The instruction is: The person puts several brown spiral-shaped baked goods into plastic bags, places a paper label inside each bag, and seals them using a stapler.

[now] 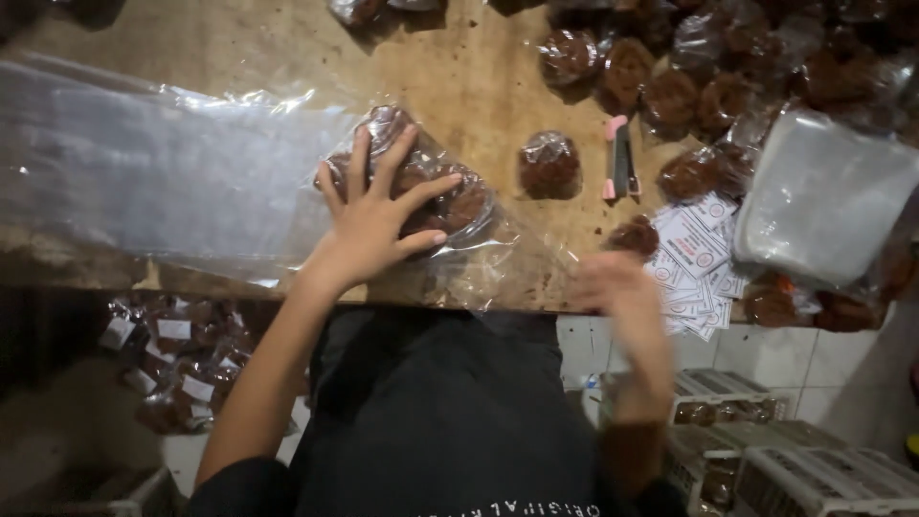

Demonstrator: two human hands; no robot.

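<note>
Left hand (373, 215), fingers spread wide, presses flat on our clear bag of brown cakes (431, 196) at table centre; it grips nothing. We judge the step as settling the filled bag; closing it calls for a firm pinch at the mouth. Right hand (622, 297), at 4 o'clock, blurred: openness unclear. Single wrapped cake (549, 165) and pink stapler (619, 158) at 2 o'clock; paper labels (694, 254) at 3.
</note>
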